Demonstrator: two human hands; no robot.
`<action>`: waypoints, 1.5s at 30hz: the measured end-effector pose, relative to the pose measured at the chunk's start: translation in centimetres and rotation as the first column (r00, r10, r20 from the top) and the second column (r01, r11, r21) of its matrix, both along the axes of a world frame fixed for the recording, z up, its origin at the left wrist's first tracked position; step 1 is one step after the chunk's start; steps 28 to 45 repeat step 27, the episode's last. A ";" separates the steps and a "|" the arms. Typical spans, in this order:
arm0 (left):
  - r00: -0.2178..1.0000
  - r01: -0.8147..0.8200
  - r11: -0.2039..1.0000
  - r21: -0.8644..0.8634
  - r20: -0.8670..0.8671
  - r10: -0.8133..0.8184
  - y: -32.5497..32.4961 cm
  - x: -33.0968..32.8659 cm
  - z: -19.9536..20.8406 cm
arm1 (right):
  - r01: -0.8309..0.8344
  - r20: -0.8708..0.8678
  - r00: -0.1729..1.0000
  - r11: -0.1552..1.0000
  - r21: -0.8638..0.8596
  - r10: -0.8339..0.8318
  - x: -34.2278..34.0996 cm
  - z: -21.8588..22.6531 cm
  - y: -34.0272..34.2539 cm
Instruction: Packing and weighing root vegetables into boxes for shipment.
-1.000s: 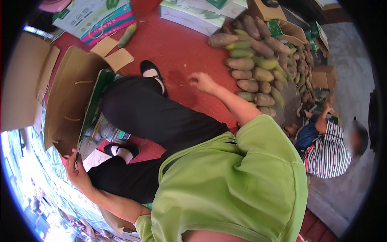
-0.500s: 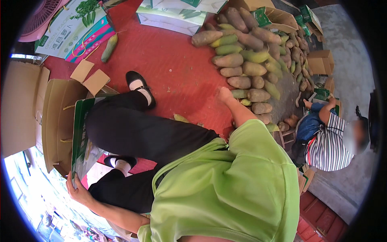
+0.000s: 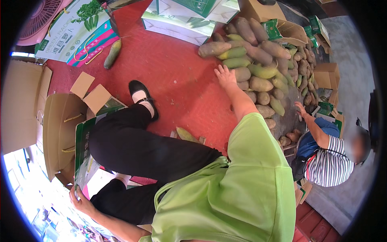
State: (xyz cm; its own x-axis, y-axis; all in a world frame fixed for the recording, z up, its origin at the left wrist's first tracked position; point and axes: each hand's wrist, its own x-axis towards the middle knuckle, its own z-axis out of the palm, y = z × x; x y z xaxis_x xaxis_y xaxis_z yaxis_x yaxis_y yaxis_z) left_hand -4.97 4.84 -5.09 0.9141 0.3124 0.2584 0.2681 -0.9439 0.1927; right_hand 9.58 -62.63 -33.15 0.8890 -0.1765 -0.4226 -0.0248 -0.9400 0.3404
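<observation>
My right hand [image 3: 226, 76] is stretched out with its fingers spread, at the left edge of a big pile of green radishes [image 3: 261, 84]. Nothing shows in it; its fingertips lie close to a long green radish [image 3: 236, 63], and I cannot tell whether they touch. At the lower left, my left hand [image 3: 83, 202] grips the near edge of an open cardboard box [image 3: 64, 131] with a green printed side. The box stands against my left leg, and its inside is mostly hidden. A single radish [image 3: 186, 135] lies on the red floor beside my thigh.
Printed cartons [image 3: 179, 25] stand at the back, and a carrier box [image 3: 76, 34] with a radish [image 3: 113, 54] beside it at the far left. A pink fan [image 3: 40, 20] is behind that. At right, a co-worker [image 3: 328, 151] in a striped shirt reaches toward the pile.
My right hand has moved forward along the pile and its fingers have spread. My left hand stays on the box edge. The co-worker's arm has extended toward the radishes.
</observation>
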 end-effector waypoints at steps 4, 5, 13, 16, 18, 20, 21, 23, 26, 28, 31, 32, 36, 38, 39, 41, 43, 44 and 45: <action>1.000 0.001 1.000 -0.010 -0.024 -0.002 0.7 -0.5 0.1 | 0.006 -0.141 0.990 1.000 0.008 -0.005 0.1 -0.4 0.0; 1.000 -0.001 1.000 0.004 -0.019 0.001 0.7 -0.6 0.0 | 0.066 -0.192 0.980 0.998 0.022 -0.060 0.0 -0.3 0.1; 1.000 -0.014 0.999 -0.043 0.015 0.015 0.2 -0.4 -0.3 | -0.131 -0.125 0.985 0.989 -0.075 0.121 -1.5 -0.6 -2.1; 1.000 0.030 0.999 -0.026 0.006 -0.030 0.9 -0.5 -0.4 | -0.089 -0.113 0.990 0.995 -0.034 0.085 -1.4 1.2 -2.5; 1.000 0.000 1.000 -0.023 0.012 0.000 1.1 -0.5 -0.6 | -0.052 -0.093 0.994 0.999 0.002 0.052 -1.6 2.1 -2.9; 1.000 0.011 0.999 -0.039 0.010 -0.011 0.8 -0.5 -0.3 | 0.054 0.198 0.976 0.986 0.158 -0.085 -2.1 2.8 -3.5; 1.000 0.019 0.999 -0.048 0.002 -0.019 0.7 -0.5 -0.1 | 0.049 0.204 0.976 0.986 0.158 -0.081 -2.3 3.2 -3.8; 1.000 0.018 0.995 -0.099 0.011 -0.017 1.2 -1.1 -0.1 | 0.088 0.426 0.862 0.908 0.410 -0.275 -1.8 3.6 -3.7; 0.998 0.062 0.986 -0.153 0.042 -0.056 2.1 -1.7 -0.6 | 0.075 0.465 0.714 0.718 0.692 -0.524 -1.8 2.8 -4.8; 0.997 0.070 0.990 -0.123 0.028 -0.067 2.0 -1.7 -0.3 | 0.035 0.448 0.739 0.693 0.720 -0.503 -0.1 1.9 -1.9; 0.997 0.070 0.990 -0.123 0.028 -0.067 2.0 -1.7 -0.3 | 0.035 0.448 0.739 0.693 0.720 -0.503 -0.1 1.9 -1.9; 0.997 0.070 0.990 -0.123 0.028 -0.067 2.0 -1.7 -0.3 | 0.035 0.448 0.739 0.693 0.720 -0.503 -0.1 1.9 -1.9; 0.997 0.070 0.990 -0.123 0.028 -0.067 2.0 -1.7 -0.3 | 0.035 0.448 0.739 0.693 0.720 -0.503 -0.1 1.9 -1.9; 0.997 0.070 0.990 -0.123 0.028 -0.067 2.0 -1.7 -0.3 | 0.035 0.448 0.739 0.693 0.720 -0.503 -0.1 1.9 -1.9; 0.997 0.070 0.990 -0.123 0.028 -0.067 2.0 -1.7 -0.3 | 0.035 0.448 0.739 0.693 0.720 -0.503 -0.1 1.9 -1.9; 0.997 0.070 0.990 -0.123 0.028 -0.067 2.0 -1.7 -0.3 | 0.035 0.448 0.739 0.693 0.720 -0.503 -0.1 1.9 -1.9; 0.997 0.070 0.990 -0.123 0.028 -0.067 2.0 -1.7 -0.3 | 0.035 0.448 0.739 0.693 0.720 -0.503 -0.1 1.9 -1.9; 0.997 0.070 0.990 -0.123 0.028 -0.067 2.0 -1.7 -0.3 | 0.035 0.448 0.739 0.693 0.720 -0.503 -0.1 1.9 -1.9; 0.997 0.070 0.990 -0.123 0.028 -0.067 2.0 -1.7 -0.3 | 0.035 0.448 0.739 0.693 0.720 -0.503 -0.1 1.9 -1.9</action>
